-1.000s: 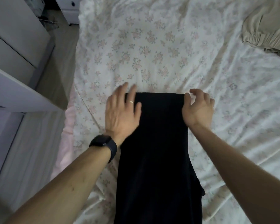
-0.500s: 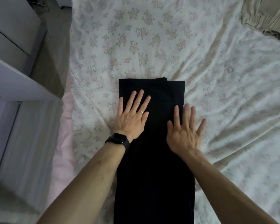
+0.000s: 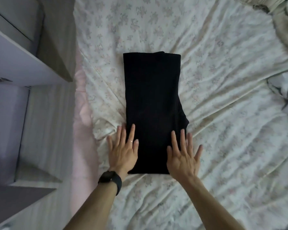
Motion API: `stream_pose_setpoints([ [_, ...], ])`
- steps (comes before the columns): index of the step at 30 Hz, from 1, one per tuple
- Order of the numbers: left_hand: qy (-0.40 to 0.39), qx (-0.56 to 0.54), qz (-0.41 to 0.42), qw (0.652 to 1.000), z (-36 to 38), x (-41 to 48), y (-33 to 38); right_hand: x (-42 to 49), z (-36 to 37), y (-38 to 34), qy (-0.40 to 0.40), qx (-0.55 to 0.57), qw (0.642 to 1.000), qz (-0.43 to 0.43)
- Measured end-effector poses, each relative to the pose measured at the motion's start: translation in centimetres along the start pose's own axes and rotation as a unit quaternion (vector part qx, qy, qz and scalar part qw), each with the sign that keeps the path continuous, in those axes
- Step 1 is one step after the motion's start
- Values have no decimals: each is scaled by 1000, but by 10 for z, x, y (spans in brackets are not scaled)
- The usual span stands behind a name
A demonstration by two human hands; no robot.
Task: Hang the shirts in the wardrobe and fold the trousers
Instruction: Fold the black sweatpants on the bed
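I see the black trousers (image 3: 152, 105) lying folded into a long, narrow strip in the middle of the bed, on a pale sheet (image 3: 223, 77) printed with small flowers. The strip runs straight away from me and its near end lies between the two wrists.

Both hands are flat and wide, palms down, fingers straight and holding nothing. The left hand (image 3: 123, 153) presses on the near left edge of the trousers, some fingers on the black cloth and the others on the sheet just beside it. The right hand (image 3: 183, 158) presses on the near right edge in the same way, its fingers spread.

A thin ring (image 3: 130, 141) sits on one left finger, and a black watch (image 3: 110, 178) is on the left wrist; its face is too dark for me to read anything.

A beige garment (image 3: 286, 30) lies crumpled at the far right corner of the bed, and a pale grey one (image 3: 284, 92) lies at the right edge. White furniture (image 3: 15, 55) stands to the left of the bed.
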State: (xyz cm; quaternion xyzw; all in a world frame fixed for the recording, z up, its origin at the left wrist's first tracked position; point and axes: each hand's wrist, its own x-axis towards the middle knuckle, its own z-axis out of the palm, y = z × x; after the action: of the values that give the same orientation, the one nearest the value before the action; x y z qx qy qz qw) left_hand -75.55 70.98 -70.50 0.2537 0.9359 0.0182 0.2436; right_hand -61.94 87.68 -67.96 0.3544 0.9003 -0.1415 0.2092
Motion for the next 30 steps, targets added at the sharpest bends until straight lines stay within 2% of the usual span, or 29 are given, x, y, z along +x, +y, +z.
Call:
stream_pose_setpoints([
  [2,14,-39,-5,999,-7,-8,9,-10,-6,0,-3,39,999,20],
  [4,78,-116,-40,989,-16,-24,18,-23,-12,-2,53,132,989,49],
  [6,120,-189,-90,970,-21,-51,22,-41,-16,2,109,244,960,81],
  [7,119,-223,-113,961,-23,-65,23,-53,-17,4,115,294,945,92],
  [9,79,-306,-165,934,-20,-90,22,-77,-19,9,75,386,911,124],
  [13,1,-446,-234,864,-9,-115,17,-100,-15,16,-8,479,860,174],
  [17,-45,-646,-258,717,-11,-123,18,-98,-20,14,-59,601,774,194],
  [18,-44,-659,-244,710,-11,-121,18,-95,-20,12,-55,609,767,194],
  [20,-19,-672,-241,700,-15,-117,19,-89,-20,12,-24,573,794,201],
  [22,34,-704,-287,648,-17,-112,21,-87,-16,17,34,525,821,219],
  [24,55,-726,-325,603,-11,-109,25,-87,-11,22,70,528,812,236],
  [26,68,-721,-341,600,1,-115,32,-93,-4,27,76,540,802,244],
  [30,94,-702,-307,636,12,-146,39,-119,-1,42,71,554,803,210],
])
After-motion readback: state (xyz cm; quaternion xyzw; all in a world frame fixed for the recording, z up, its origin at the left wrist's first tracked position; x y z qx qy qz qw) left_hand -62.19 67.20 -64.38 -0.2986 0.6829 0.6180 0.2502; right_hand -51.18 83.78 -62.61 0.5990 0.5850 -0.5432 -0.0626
